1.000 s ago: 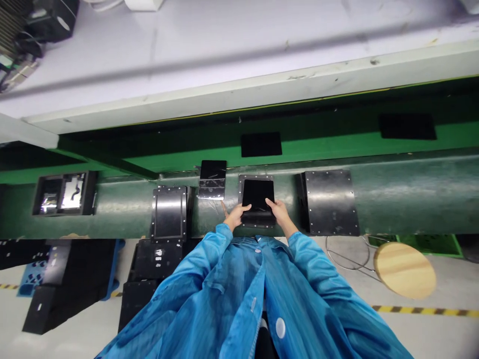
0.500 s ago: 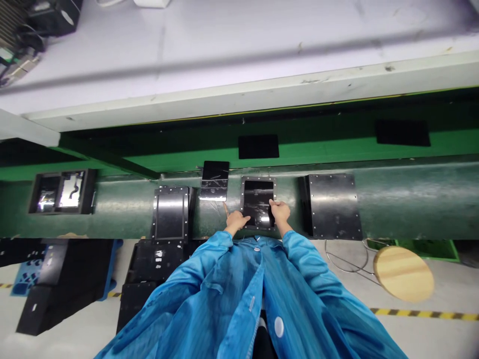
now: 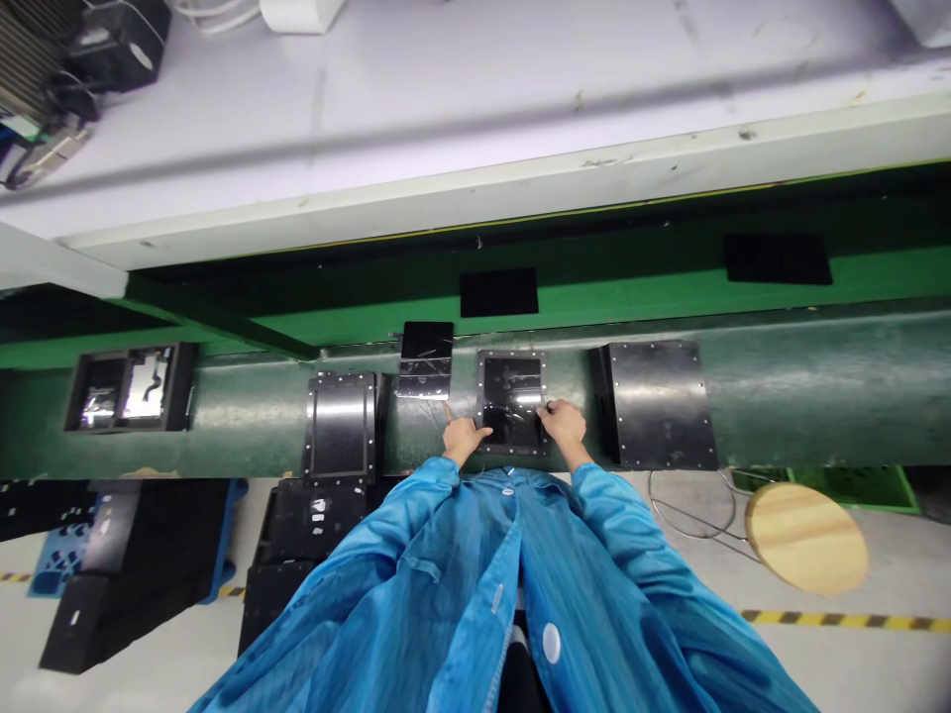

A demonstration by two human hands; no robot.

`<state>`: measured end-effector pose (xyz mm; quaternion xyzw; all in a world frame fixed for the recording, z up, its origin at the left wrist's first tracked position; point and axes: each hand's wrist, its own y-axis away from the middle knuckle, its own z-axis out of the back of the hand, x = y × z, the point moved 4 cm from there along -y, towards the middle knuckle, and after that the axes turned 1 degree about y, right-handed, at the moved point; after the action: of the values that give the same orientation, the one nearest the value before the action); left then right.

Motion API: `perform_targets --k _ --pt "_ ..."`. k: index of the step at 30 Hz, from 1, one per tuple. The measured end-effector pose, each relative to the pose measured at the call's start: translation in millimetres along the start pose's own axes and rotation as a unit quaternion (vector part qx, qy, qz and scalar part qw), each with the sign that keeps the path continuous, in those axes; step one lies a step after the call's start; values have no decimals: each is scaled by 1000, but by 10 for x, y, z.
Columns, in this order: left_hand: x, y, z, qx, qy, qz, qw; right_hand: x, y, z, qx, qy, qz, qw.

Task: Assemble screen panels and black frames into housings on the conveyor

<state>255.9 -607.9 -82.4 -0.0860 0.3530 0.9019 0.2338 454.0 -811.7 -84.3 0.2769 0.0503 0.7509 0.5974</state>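
A black framed tray point(image 3: 548, 371) with a glossy dark panel point(image 3: 512, 396) in it lies on the green bench in front of me. At the tray's lower left corner is my left hand point(image 3: 462, 438), thumb reaching to its edge and index finger pointing away, fingers apart. My right hand point(image 3: 565, 423) is at the tray's right edge, its fingers bent together there; whether they grip anything is too small to tell. Up and left of the tray lies another glossy dark panel point(image 3: 426, 358), partly wrapped in shiny film.
Stacked black trays stand left point(image 3: 342, 426) and right point(image 3: 660, 406). Farther left sits an open two-part tray point(image 3: 182, 386). Two dark plates point(image 3: 498, 293) lie on the green ledge. A white shelf point(image 3: 446, 193) spans above; a round wooden stool point(image 3: 806, 538) stands lower right.
My right hand has moved slightly right, from over the panel to the tray's right edge. My left hand has shifted a little left. The camera view has shifted slightly.
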Motion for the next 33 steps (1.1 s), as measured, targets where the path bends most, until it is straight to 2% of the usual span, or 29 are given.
perform_targets --k 3,5,10,15,19,26,29,31,33 --pt "24 58 0 24 -21 -7 999 -198 206 -128 59 -7 -14 998" --pt "46 109 -22 45 -23 -10 999 -286 332 -201 77 -28 -8 997" --pt "95 182 -113 67 -25 9 997 -367 488 -270 62 -58 -5 996" --pt "84 174 -187 55 -51 -1 997 -396 526 -286 70 -20 -24 997" --pt "58 165 -204 65 -51 20 996 -400 509 -314 85 6 -13 996" --pt "73 174 -93 82 -28 -9 996 -369 563 -326 79 9 -6 997" --pt "172 258 -59 111 -54 -31 992 -413 618 -342 123 39 14 992" --pt "211 263 -17 130 -86 -38 987 -413 549 -335 147 46 28 988" --pt "147 159 108 100 -101 -48 989 -294 347 -257 116 13 55 992"
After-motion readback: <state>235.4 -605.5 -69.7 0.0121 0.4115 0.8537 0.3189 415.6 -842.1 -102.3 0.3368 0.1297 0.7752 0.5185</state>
